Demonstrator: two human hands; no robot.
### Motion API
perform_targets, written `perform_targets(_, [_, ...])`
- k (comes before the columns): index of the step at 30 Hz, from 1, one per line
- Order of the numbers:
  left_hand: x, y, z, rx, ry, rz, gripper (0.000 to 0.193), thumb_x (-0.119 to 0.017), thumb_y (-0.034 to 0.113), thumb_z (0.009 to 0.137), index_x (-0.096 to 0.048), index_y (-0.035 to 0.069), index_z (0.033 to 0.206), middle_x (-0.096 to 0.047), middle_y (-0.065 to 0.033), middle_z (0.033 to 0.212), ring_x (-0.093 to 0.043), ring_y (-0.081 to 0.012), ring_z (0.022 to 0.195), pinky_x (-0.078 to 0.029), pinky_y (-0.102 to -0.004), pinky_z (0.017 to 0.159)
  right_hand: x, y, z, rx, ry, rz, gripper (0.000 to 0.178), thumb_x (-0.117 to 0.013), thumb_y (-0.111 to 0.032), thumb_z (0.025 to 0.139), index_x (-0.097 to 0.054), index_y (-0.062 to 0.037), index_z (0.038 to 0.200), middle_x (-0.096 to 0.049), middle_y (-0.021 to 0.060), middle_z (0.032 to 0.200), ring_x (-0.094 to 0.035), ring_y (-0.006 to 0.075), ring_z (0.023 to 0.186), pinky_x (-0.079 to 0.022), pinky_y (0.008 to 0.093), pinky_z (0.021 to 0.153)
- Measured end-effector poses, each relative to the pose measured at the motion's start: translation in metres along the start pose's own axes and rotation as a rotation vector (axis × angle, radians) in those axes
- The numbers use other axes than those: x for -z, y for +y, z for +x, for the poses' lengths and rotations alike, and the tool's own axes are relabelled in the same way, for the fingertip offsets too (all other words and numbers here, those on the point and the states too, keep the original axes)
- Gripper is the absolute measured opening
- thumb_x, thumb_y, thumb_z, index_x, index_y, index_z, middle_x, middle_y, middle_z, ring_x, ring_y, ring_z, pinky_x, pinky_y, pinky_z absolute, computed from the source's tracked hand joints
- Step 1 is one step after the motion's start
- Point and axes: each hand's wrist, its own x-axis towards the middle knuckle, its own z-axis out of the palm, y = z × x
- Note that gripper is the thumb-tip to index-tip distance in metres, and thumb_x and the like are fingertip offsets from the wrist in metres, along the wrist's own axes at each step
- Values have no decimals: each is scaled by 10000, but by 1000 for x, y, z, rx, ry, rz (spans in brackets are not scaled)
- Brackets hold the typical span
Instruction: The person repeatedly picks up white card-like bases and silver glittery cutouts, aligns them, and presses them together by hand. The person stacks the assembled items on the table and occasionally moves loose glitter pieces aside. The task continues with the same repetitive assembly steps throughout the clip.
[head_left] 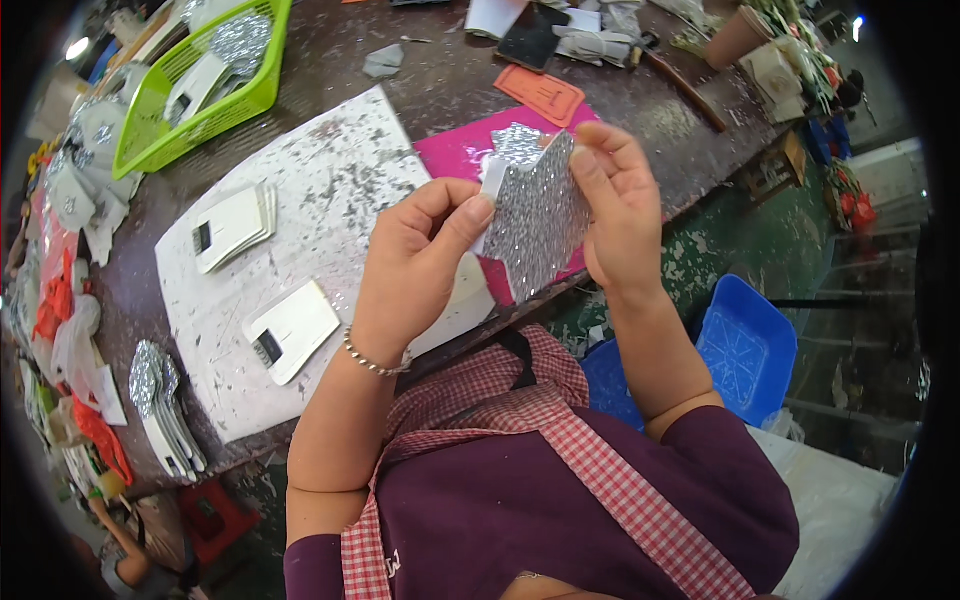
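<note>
A silver glitter piece [540, 220] with a white edge is held up between my two hands, above the table's front edge. My left hand [425, 250] pinches its white left edge between thumb and fingers. On the other side, my right hand [622, 195] grips the upper right edge the same way. Behind the piece lies a bright pink sheet [450, 150], partly hidden, with another silver glitter piece [515, 142] on it. To the left, a stained white board [345, 150] carries a stack of white cut pieces [232, 228] and a smaller white pile [295, 335].
A green basket [150, 150] with glitter pieces stands far left. Glitter pieces [165, 410] lie near the left table edge. An orange card [540, 95], a black phone-like slab [533, 38], a hammer-like tool [685, 90] and a brown cup [738, 38] are farther back. A blue bin [750, 350] stands right.
</note>
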Motion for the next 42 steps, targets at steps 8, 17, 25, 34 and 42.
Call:
perform_targets(8, [45, 21, -46, 118, -30, -122, 188, -691, 203, 1006, -721, 19, 989, -660, 37, 874, -512, -34, 753, -412, -210, 685, -53, -36, -11, 794, -785, -1040, 530, -841, -190, 671, -736, -112, 1185, -604, 25, 1441, -478, 324, 1395, -419, 519, 1112])
perform_targets(17, [56, 13, -78, 165, -64, -365, 166, -631, 200, 1038, -669, 46, 991, -647, 30, 860, -555, -20, 749, -446, -186, 668, -75, -15, -33, 917, -811, -793, 232, -806, -74, 690, -677, -49, 882, -712, 76, 1144, -626, 310, 1161, -500, 446, 965])
perform_targets(25, [51, 2, -97, 255, -65, -525, 248, -535, 291, 1096, -626, 61, 1090, -634, 39, 937, -554, -10, 810, -472, -188, 714, -82, -31, -45, 1012, -986, -639, 183, -752, -26, 696, -577, -31, 750, -713, 109, 948, -701, 288, 871, -566, 408, 772])
perform_targets(34, [62, -3, -146, -96, 128, 339, 410, -532, 358, 1076, -619, 17, 1286, -667, -60, 1145, -598, -115, 1038, -475, -278, 912, -80, -29, -43, 321, -1181, -664, 151, -760, -17, 793, -617, -27, 840, -693, 92, 869, -690, 297, 755, -560, 365, 641])
perform_targets(42, [55, -8, -156, -6, 423, 142, 189, -720, 97, 965, -640, 27, 1121, -722, -57, 933, -685, -153, 840, -546, -294, 733, -106, 0, -48, 323, -799, -627, 444, -814, -74, 819, -644, -24, 1227, -657, 180, 1270, -666, 308, 1122, -529, 392, 971])
